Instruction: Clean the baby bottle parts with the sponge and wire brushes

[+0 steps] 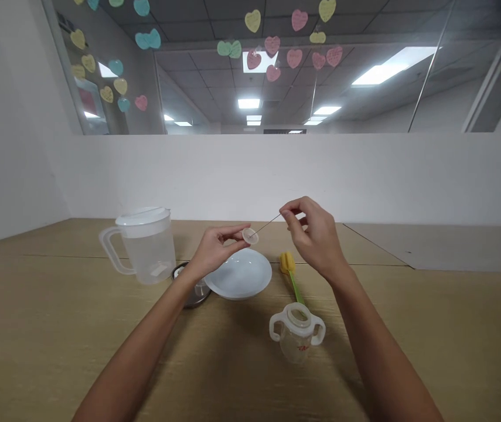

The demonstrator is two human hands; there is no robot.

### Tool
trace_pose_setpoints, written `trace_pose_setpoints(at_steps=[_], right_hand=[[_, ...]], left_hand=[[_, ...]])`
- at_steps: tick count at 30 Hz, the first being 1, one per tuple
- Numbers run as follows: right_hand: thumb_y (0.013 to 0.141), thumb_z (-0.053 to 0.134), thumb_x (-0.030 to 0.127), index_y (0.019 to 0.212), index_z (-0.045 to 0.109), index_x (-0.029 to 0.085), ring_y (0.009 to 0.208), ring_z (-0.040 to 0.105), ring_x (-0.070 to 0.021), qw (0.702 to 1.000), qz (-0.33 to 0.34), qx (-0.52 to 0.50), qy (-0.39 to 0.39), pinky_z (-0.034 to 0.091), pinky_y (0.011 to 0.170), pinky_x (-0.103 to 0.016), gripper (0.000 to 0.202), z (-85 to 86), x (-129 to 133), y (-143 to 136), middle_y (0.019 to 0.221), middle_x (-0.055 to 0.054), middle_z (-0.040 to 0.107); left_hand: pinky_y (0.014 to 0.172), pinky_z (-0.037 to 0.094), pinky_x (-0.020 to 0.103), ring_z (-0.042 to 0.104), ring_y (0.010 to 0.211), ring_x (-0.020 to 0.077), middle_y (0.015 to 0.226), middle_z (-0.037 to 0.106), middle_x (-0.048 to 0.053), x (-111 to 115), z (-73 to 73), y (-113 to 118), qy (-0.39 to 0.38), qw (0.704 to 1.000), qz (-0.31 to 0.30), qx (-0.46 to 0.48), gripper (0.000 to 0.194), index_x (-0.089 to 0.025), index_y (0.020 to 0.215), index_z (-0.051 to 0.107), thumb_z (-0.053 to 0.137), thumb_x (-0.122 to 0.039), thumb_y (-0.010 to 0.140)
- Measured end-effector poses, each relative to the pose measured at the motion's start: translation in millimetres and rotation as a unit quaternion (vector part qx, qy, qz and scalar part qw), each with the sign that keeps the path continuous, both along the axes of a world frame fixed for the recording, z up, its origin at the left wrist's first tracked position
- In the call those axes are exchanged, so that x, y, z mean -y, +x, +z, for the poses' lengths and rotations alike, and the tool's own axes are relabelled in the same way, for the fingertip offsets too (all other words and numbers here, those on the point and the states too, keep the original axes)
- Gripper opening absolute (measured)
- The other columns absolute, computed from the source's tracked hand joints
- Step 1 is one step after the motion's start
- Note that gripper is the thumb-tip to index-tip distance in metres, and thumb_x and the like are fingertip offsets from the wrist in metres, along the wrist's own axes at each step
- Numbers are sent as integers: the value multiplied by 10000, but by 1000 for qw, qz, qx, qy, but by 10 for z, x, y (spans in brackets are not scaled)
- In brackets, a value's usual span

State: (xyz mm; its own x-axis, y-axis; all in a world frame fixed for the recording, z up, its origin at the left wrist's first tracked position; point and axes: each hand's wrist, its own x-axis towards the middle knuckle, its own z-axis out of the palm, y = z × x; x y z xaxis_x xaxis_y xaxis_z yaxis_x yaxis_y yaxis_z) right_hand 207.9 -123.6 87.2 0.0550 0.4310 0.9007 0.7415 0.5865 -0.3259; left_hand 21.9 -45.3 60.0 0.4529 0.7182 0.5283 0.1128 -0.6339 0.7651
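My left hand (pixel 217 249) pinches a small round translucent bottle part (pixel 251 236) between thumb and fingers, above a white bowl (pixel 241 290). From my right hand (pixel 314 234) a thin wire-like rod (pixel 268 223) slants down to the left. Its far end reaches the round part, though I cannot tell how deep it goes. The right thumb and forefinger are closed on the rod's upper end. Below the right hand stands a clear baby bottle (pixel 296 340) with two white handles and an uncapped neck. A yellow-headed brush with a green handle (pixel 295 287) lies behind it.
On the left is a translucent pitcher (pixel 149 249) with a white lid. A dark metal dish (pixel 195 298) holding small clear pieces is partly hidden behind my left wrist. The wooden table (pixel 57 328) meets a white wall (pixel 232 176) at the back, below a window.
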Motion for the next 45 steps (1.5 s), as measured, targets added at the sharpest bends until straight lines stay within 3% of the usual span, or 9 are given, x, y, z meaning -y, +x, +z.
trace_pose_setpoints(at_steps=[5, 11, 24, 29, 31, 34, 37, 41, 45], right_hand=[[839, 485, 258, 799, 565, 182, 747, 554, -144, 998, 10, -64, 27, 501, 556, -264, 118, 45, 60, 55, 834, -31, 592], [827, 517, 320, 812, 581, 178, 739, 572, -148, 993, 11, -113, 36, 551, 581, -297, 156, 45, 38, 133, 822, -30, 586], [774, 605, 321, 781, 606, 180, 706, 595, -143, 983, -10, -160, 91, 574, 588, -319, 141, 111, 141, 327, 767, -12, 592], [757, 629, 252, 742, 615, 212, 698, 635, -211, 942, 14, -266, 204, 562, 527, -378, 45, 193, 369, 567, 694, -12, 551], [766, 618, 223, 747, 636, 252, 738, 641, -229, 938, 20, -278, 207, 555, 566, -393, 39, 220, 464, 621, 691, -6, 549], [765, 617, 193, 750, 646, 274, 741, 646, -233, 943, 44, -265, 195, 546, 554, -380, 87, 237, 503, 530, 679, -4, 575], [748, 639, 192, 727, 636, 217, 645, 648, -219, 950, 58, -234, 200, 549, 488, -358, 33, 222, 440, 278, 631, -13, 584], [788, 596, 194, 792, 615, 185, 681, 645, -183, 967, 58, -188, 161, 583, 567, -359, 21, 176, 365, -5, 703, -18, 612], [822, 553, 202, 831, 599, 196, 715, 635, -163, 971, 36, -171, 160, 594, 615, -360, 47, 136, 359, -63, 742, -5, 600]], left_hand=[[831, 483, 328, 610, 949, 238, 937, 709, 74, 68, 55, 10, 29, 999, -2, 18, 391, -146, 1045, 677, 690, -328, 700], [942, 430, 349, 600, 1004, 236, 959, 705, 73, 28, 54, -30, 34, 999, -16, 22, 371, -144, 1015, 689, 704, -321, 689], [897, 462, 319, 638, 863, 183, 847, 712, 48, 44, 89, -88, 57, 997, -44, 15, 396, -154, 1069, 664, 698, -280, 695], [834, 490, 316, 634, 853, 194, 853, 708, 59, -58, 84, -199, 54, 998, 13, -8, 366, -153, 1032, 681, 689, -301, 697], [815, 496, 314, 627, 869, 200, 889, 705, 71, -79, 93, -239, 49, 999, 22, -3, 386, -143, 1040, 674, 687, -320, 697], [804, 495, 302, 616, 902, 200, 959, 693, 81, -65, 108, -253, 47, 999, 13, -2, 384, -142, 1051, 666, 670, -329, 716], [812, 493, 301, 607, 931, 199, 995, 684, 75, -30, 112, -230, 51, 999, -1, -3, 357, -158, 1062, 659, 647, -316, 741], [860, 482, 322, 594, 975, 200, 1045, 668, 68, -16, 108, -210, 54, 998, -19, -6, 330, -171, 1070, 651, 623, -294, 765], [886, 472, 336, 591, 986, 201, 1063, 660, 66, -31, 103, -213, 55, 998, -30, -4, 320, -174, 1064, 652, 625, -288, 765]])
